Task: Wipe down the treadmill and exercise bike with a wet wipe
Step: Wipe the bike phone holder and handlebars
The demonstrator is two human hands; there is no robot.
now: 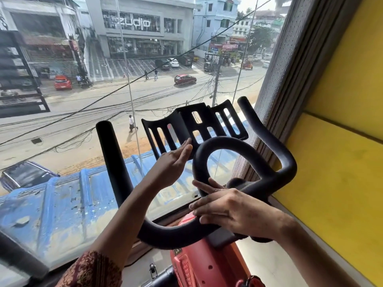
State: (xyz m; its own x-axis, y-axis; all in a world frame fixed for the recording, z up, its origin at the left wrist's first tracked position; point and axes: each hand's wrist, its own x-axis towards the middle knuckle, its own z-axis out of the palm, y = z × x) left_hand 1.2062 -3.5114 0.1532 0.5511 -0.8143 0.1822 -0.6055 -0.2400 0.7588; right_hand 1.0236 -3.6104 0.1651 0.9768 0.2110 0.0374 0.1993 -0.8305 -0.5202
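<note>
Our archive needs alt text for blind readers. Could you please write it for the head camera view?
A person's left hand touches the black device holder of an exercise bike with straight fingers, while the right hand rests on the handlebar. No wipe is visible; behind the window lies a street.

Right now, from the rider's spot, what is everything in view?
Handlebars: one set, black, centre, before the window.
Slotted holder: one, black, above the handlebar loop.
Bike body: one, red-orange, bottom centre.
Window: one, clear glass, across the front.
Wall: one, yellow, right.
Roof: one, blue, outside below the window.
Red cars: two, on the street outside.
Sleeve: one, patterned maroon, bottom left.
Left hand: one, straight fingers touching the holder's lower edge.
Right hand: one, fingers laid over the handlebars' centre.
No wipe visible.
</note>
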